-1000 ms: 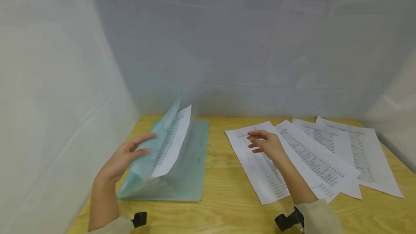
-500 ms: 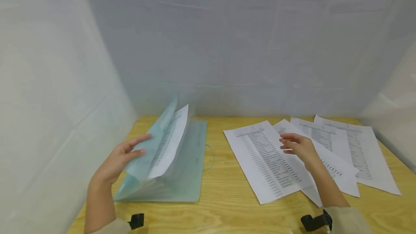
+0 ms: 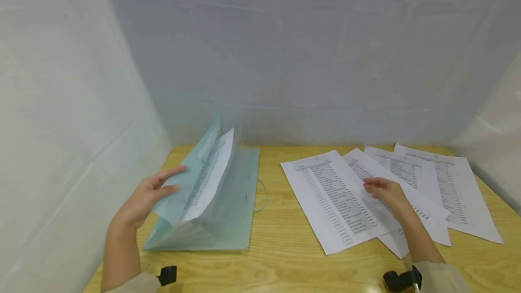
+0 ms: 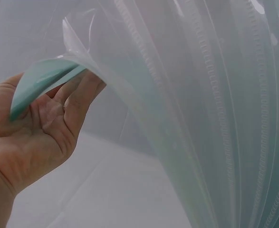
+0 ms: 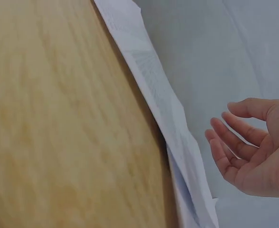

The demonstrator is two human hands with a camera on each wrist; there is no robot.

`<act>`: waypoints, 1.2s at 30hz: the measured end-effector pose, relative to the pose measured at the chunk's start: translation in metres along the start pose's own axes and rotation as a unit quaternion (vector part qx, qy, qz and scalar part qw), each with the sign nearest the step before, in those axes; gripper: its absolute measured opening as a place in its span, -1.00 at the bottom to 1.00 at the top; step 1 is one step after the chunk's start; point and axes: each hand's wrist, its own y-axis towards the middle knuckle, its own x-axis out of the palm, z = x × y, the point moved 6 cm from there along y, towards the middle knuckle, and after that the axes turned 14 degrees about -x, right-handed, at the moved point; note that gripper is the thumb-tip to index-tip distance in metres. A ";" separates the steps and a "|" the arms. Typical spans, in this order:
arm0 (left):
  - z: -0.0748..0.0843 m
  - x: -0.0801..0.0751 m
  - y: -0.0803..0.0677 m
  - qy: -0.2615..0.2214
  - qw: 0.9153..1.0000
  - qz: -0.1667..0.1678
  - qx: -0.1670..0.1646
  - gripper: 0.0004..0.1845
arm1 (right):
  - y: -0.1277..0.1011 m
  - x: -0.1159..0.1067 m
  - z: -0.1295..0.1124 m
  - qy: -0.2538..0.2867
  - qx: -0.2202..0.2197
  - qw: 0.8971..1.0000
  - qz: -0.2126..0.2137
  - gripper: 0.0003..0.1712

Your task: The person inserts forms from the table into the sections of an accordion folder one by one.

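Left hand grips the raised cover of the teal folder at 9 o'clock on the worktop. Right hand, fingers relaxed, apparently rests on the nearest printed sheet, whose long axis runs 11-to-5; the folder lies at its 9 o'clock.

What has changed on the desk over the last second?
The right hand slid rightward off the nearest sheet onto the second sheet. It holds nothing. The left hand still holds the green folder open, and the printed sheets lie much as before.
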 end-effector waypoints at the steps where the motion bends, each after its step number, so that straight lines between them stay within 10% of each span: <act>1: 0.000 0.000 0.000 0.001 1.000 0.000 0.001 -0.48 | -0.001 0.000 0.002 -0.006 0.005 1.000 0.001 -0.43; 36: -0.001 -0.006 -0.003 -0.008 1.000 0.006 -0.002 -0.50 | -0.008 0.008 0.038 -0.146 0.021 0.989 -0.010 -0.42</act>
